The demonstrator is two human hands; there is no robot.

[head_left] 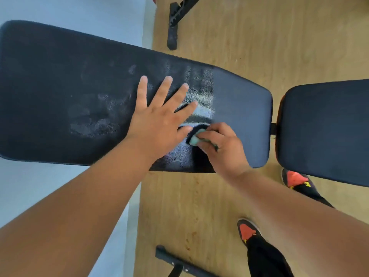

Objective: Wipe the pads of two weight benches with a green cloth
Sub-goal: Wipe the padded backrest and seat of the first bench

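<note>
A long dark blue bench pad stretches across the view, with damp streaks and smears on its surface. My left hand lies flat on the pad with fingers spread and holds nothing. Just to its right, my right hand presses a bunched green cloth onto the pad near its front edge; only a small part of the cloth shows under the fingers. A second dark blue pad, the seat, sits to the right across a narrow gap.
Wooden floor lies under the bench, with a pale floor area to the left. A black frame foot stands at the top and another black bar at the bottom. My feet in black and red shoes stand at lower right.
</note>
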